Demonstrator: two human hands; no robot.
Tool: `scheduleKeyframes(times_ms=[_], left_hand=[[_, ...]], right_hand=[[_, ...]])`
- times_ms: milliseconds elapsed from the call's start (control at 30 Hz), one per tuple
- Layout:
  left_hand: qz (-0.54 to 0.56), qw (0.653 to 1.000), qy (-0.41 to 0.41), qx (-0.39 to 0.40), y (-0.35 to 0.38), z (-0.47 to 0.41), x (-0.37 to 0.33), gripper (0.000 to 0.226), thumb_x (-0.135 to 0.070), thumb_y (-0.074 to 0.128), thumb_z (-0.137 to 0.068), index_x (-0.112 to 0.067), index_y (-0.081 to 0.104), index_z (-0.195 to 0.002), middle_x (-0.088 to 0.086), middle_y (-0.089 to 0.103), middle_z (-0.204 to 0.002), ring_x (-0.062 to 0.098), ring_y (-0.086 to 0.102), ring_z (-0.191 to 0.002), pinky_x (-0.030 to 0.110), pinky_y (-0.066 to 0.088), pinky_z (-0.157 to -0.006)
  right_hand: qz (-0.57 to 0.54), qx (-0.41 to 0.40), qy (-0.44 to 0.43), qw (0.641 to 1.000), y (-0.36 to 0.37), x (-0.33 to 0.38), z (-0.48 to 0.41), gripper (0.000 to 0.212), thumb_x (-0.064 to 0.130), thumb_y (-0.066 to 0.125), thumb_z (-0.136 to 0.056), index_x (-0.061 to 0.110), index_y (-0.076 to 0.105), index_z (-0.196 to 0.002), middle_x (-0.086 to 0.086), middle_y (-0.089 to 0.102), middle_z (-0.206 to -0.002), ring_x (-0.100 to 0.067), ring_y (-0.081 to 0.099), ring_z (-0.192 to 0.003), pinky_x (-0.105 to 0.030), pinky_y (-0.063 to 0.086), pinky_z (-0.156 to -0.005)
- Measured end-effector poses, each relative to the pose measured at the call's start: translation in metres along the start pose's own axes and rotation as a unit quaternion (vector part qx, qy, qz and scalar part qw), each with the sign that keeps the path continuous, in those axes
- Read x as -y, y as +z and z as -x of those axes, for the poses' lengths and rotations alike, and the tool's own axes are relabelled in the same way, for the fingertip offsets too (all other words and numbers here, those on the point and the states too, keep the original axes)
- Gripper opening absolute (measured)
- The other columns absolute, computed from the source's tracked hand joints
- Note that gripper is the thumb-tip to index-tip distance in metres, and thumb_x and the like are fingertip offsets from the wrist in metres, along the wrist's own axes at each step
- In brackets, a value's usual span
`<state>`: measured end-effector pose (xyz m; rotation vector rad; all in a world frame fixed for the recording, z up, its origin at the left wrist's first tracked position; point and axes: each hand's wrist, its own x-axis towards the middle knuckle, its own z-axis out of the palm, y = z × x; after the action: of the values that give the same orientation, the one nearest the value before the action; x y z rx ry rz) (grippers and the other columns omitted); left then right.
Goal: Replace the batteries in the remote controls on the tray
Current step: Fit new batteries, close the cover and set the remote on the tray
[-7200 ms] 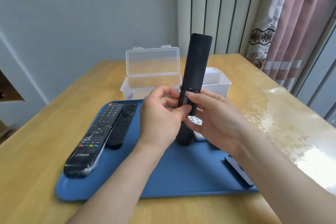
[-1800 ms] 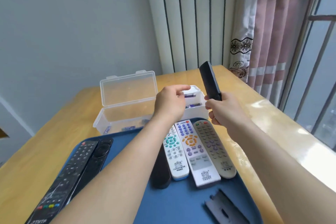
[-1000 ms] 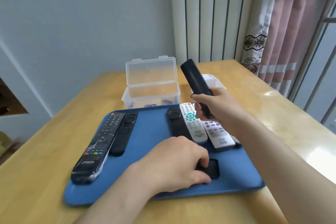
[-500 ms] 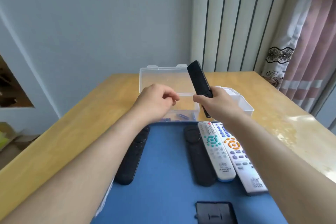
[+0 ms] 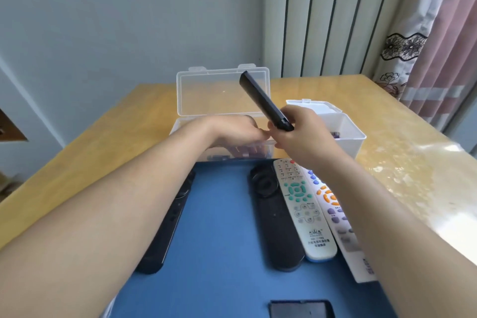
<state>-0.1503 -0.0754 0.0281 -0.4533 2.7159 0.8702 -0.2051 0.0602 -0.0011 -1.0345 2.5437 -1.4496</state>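
Note:
My right hand (image 5: 304,134) grips a slim black remote (image 5: 260,98) by its lower end, tilted up and to the left above the boxes. My left hand (image 5: 232,129) reaches down into the clear plastic box (image 5: 222,93), its fingertips over the purple batteries (image 5: 247,153); whether it holds one is hidden. On the blue tray (image 5: 222,214) lie a black remote (image 5: 276,222), two white remotes (image 5: 304,212) (image 5: 335,217) and, partly under my left arm, another black remote (image 5: 165,235). A loose black battery cover (image 5: 302,309) lies at the tray's near edge.
A white open box (image 5: 346,126) with batteries inside stands to the right of the clear one, behind the tray. Everything rests on a wooden table (image 5: 402,157). A wall, a striped panel and a curtain lie behind and to the right.
My left hand has gone forward from above the tray and dipped into the clear box. My right hand still holds the black remote, tilted a little more. The view has moved closer.

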Motion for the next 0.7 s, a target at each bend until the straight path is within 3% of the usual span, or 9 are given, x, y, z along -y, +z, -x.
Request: scheduleKeyframes(times_ms=[67, 167, 300, 400, 533, 600, 633, 700], left_hand=[[0.011, 1.000, -0.006, 0.008, 0.000, 0.000, 0.000, 0.038, -0.044, 0.044, -0.099, -0.017, 0.064, -0.082, -0.011, 0.066, -0.068, 0.009, 0.060, -0.073, 0.021, 0.051, -0.070], [0.006, 1.000, 0.016, 0.012, -0.004, 0.002, 0.000, 0.040, -0.040, 0.049, -0.098, -0.015, 0.065, -0.072, -0.001, 0.069, -0.077, 0.013, 0.061, -0.074, 0.023, 0.051, -0.070], [0.054, 0.997, 0.057, 0.026, -0.014, 0.009, 0.006, 0.021, -0.028, 0.058, -0.095, -0.016, 0.075, -0.099, -0.003, 0.076, -0.097, 0.009, 0.068, -0.084, 0.019, 0.053, -0.070], [0.132, 0.988, 0.072, 0.025, -0.016, 0.012, 0.014, 0.018, -0.020, 0.062, -0.093, -0.016, 0.073, -0.107, -0.005, 0.076, -0.091, 0.006, 0.069, -0.081, 0.017, 0.053, -0.070], [0.223, 0.968, 0.091, -0.069, -0.013, 0.019, 0.019, 0.022, -0.003, 0.071, -0.082, -0.008, 0.073, -0.103, 0.001, 0.074, -0.076, 0.007, 0.069, -0.071, 0.014, 0.053, -0.065], [0.245, 0.954, 0.101, -0.137, -0.011, 0.026, 0.020, 0.020, 0.000, 0.070, -0.082, -0.006, 0.072, -0.102, 0.003, 0.073, -0.075, 0.006, 0.068, -0.065, 0.014, 0.053, -0.061], [0.272, 0.941, 0.109, -0.168, -0.009, 0.031, 0.021, 0.018, 0.000, 0.069, -0.083, -0.007, 0.072, -0.100, 0.004, 0.073, -0.074, 0.007, 0.068, -0.064, 0.015, 0.053, -0.059], [0.364, 0.898, 0.118, -0.217, -0.003, 0.040, 0.020, 0.014, -0.001, 0.068, -0.085, -0.010, 0.072, -0.094, 0.005, 0.073, -0.074, 0.010, 0.069, -0.063, 0.016, 0.054, -0.058]], right_hand=[[-0.004, 0.003, -0.001, 1.000, -0.001, -0.001, 0.002, 0.009, 0.010, 0.057, -0.089, 0.012, 0.064, -0.094, -0.009, 0.065, -0.090, -0.032, 0.064, -0.087, -0.037, 0.049, -0.067], [-0.006, 0.007, -0.002, 1.000, -0.003, -0.002, 0.003, 0.012, 0.008, 0.058, -0.088, 0.013, 0.065, -0.097, -0.006, 0.065, -0.087, -0.028, 0.061, -0.081, -0.032, 0.047, -0.064], [-0.015, 0.015, 0.002, 1.000, -0.004, -0.002, 0.003, 0.011, 0.009, 0.058, -0.088, 0.013, 0.065, -0.096, -0.002, 0.061, -0.077, -0.020, 0.051, -0.066, -0.026, 0.037, -0.056], [-0.030, 0.018, 0.011, 0.999, -0.006, -0.003, 0.004, 0.012, 0.009, 0.059, -0.089, 0.013, 0.066, -0.097, 0.000, 0.058, -0.074, -0.018, 0.051, -0.065, -0.026, 0.038, -0.056], [-0.056, 0.011, 0.016, 0.998, -0.004, -0.004, 0.003, 0.008, 0.013, 0.059, -0.090, 0.014, 0.066, -0.094, 0.000, 0.057, -0.072, -0.022, 0.053, -0.068, -0.028, 0.041, -0.058], [-0.085, -0.015, 0.021, 0.996, -0.005, -0.002, 0.003, 0.006, 0.015, 0.060, -0.091, 0.012, 0.065, -0.091, -0.003, 0.057, -0.072, -0.024, 0.054, -0.069, -0.038, 0.049, -0.060], [-0.111, -0.026, 0.027, 0.993, -0.006, 0.002, 0.003, 0.006, 0.014, 0.060, -0.090, 0.010, 0.064, -0.091, -0.005, 0.057, -0.074, -0.023, 0.052, -0.069, -0.042, 0.051, -0.062], [-0.220, -0.014, 0.052, 0.974, -0.013, 0.011, 0.005, 0.005, 0.009, 0.061, -0.091, 0.005, 0.062, -0.092, -0.009, 0.061, -0.078, -0.019, 0.049, -0.066, -0.038, 0.047, -0.057]])
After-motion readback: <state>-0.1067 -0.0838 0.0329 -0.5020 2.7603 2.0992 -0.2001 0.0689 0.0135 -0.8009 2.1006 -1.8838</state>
